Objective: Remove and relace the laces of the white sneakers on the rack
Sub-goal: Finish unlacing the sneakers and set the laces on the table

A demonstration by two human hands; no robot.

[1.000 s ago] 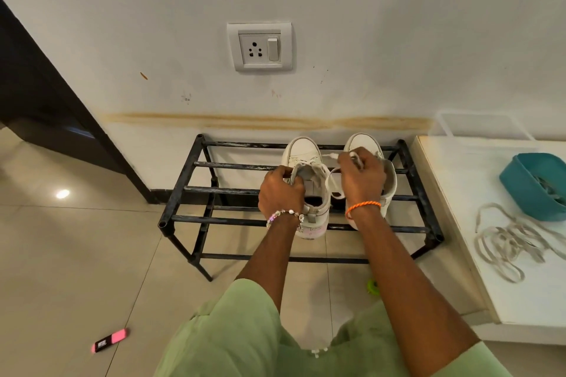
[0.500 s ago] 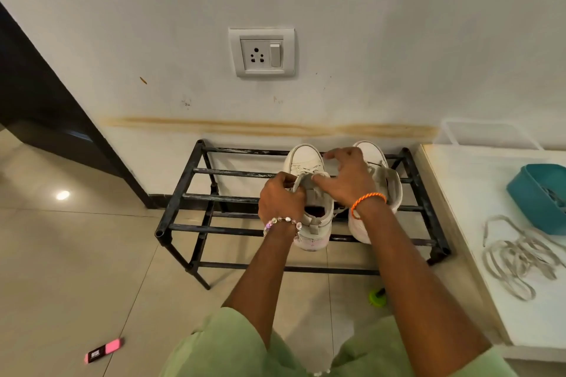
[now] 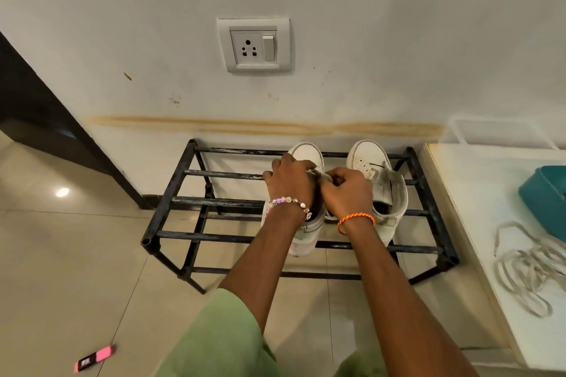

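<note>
Sneakers: two white sneakers are standing side by side, toes to the wall, on the top tier of the rack; the left sneaker [image 3: 306,159] is lying under both hands, the right sneaker [image 3: 376,180] is standing just beside them, tongue raised, eyelets showing bare.
Rack: one black rack [image 3: 190,202] of thin, scuffed metal bars is standing on the tiled floor against the wall.
Loose laces: pale flat laces [image 3: 526,269] are lying in a tangled heap on the white bench [image 3: 477,223], well apart from the sneakers; their number cannot be told.
Left hand: the left hand [image 3: 289,184], beaded bracelet at the wrist, is curling its grip over the left sneaker's upper.
Right hand: the right hand [image 3: 347,193], orange cord at the wrist, is pinching the same sneaker's tongue or a lace end; which one cannot be told.
Surroundings: one teal tub [image 3: 545,196] is sitting on the bench.
</note>
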